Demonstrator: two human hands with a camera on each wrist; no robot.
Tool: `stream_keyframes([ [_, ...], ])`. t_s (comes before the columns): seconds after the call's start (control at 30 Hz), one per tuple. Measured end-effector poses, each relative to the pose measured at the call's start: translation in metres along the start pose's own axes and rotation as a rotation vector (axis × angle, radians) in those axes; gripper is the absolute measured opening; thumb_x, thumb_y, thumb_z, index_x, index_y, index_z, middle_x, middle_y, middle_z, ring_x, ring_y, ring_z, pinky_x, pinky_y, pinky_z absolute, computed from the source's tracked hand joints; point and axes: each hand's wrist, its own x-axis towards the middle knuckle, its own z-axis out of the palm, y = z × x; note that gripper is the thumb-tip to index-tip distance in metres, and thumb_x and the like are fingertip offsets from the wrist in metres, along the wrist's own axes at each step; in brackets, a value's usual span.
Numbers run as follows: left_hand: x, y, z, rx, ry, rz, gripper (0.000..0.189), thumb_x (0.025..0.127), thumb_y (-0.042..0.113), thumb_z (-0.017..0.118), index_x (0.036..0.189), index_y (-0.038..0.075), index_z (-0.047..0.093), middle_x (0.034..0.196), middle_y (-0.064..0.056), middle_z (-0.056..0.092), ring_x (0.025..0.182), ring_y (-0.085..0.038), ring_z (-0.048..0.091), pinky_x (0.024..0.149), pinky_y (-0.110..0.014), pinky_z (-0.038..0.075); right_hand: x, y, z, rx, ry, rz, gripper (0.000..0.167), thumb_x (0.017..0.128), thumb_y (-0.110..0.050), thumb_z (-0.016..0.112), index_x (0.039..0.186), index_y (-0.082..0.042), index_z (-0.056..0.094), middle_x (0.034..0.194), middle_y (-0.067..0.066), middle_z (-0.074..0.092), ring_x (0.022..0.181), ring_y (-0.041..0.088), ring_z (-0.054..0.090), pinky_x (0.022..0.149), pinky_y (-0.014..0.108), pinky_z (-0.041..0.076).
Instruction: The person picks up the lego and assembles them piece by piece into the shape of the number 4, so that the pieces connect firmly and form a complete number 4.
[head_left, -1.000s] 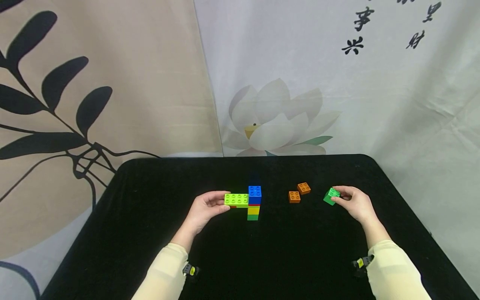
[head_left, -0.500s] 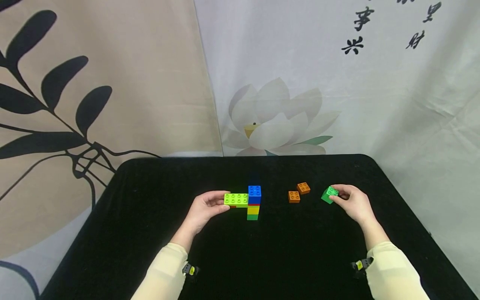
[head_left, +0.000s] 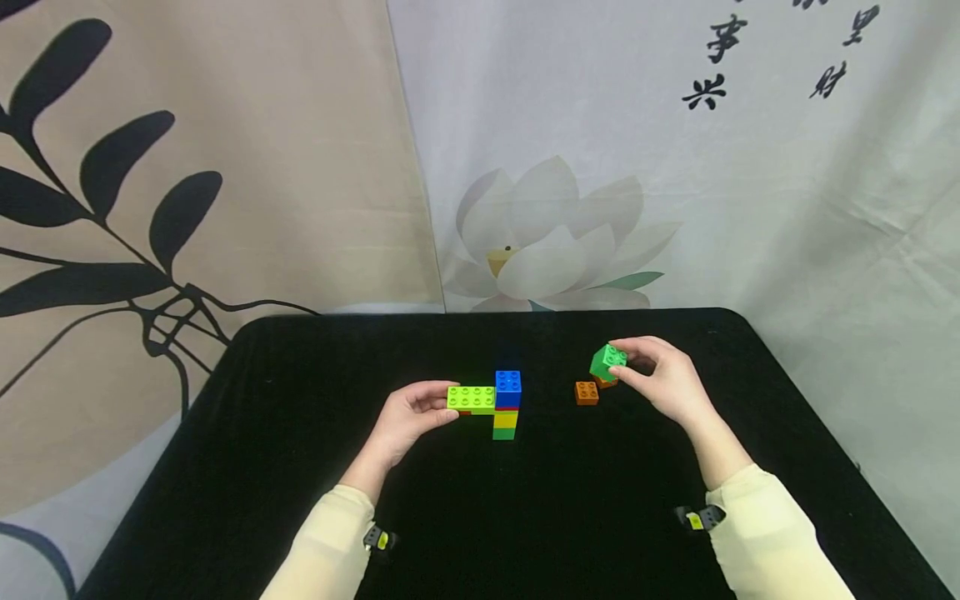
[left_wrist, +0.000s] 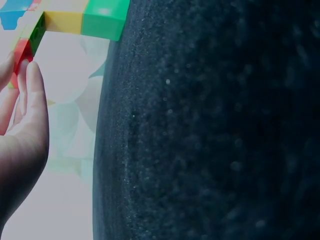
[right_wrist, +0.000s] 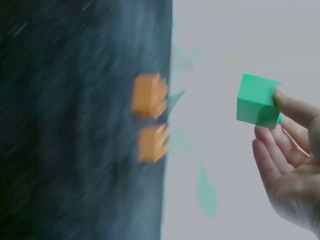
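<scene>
My left hand (head_left: 405, 425) grips the left end of a joined toy brick build. Its long lime brick (head_left: 471, 398) points sideways from a column with a blue brick (head_left: 508, 387) on top, then a thin red layer, a yellow brick (head_left: 506, 420) and a green brick (head_left: 504, 434). In the left wrist view, a red brick (left_wrist: 21, 52) is between the thumb and fingers. To the right, a separate green brick (head_left: 606, 362) is pinched by my right hand (head_left: 667, 382), tilted and raised off the table, as the right wrist view also shows.
Two orange bricks lie on the black cloth-covered table (head_left: 465, 517). The nearer orange brick (head_left: 587, 393) is in full sight; the farther orange brick (right_wrist: 149, 95) is partly covered by the held green one in the head view. A printed curtain (head_left: 570, 100) hangs behind.
The right hand has carried the green brick left and upward, from right of the orange bricks to over the farther one. My left hand and its build have stayed almost still.
</scene>
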Motion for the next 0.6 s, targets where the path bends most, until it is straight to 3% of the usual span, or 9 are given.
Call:
stream_keyframes([
  [0.37, 0.0, -0.002, 0.0, -0.003, 0.006, 0.004, 0.037, 0.089, 0.01, 0.075, 0.124, 0.003, 0.065, 0.117, -0.013, 0.068, 0.104, -0.025, 0.067, 0.089, -0.033, 0.055, 0.03, -0.085, 0.016, 0.024, -0.074, -0.277, 0.035, 0.086, -0.014, 0.078, 0.12, -0.008, 0.069, 0.114, 0.007, 0.066, 0.099, 0.025, 0.063, 0.09, 0.045, 0.053],
  [0.6, 0.0, -0.001, 0.0, -0.001, 0.004, -0.006, 0.037, 0.089, 0.011, 0.075, 0.123, 0.003, 0.065, 0.116, -0.013, 0.068, 0.105, -0.025, 0.068, 0.09, -0.034, 0.055, 0.036, -0.129, 0.037, 0.033, -0.158, -0.367, 0.038, 0.085, -0.018, 0.08, 0.121, -0.011, 0.069, 0.114, 0.002, 0.066, 0.099, 0.019, 0.061, 0.088, 0.036, 0.054],
])
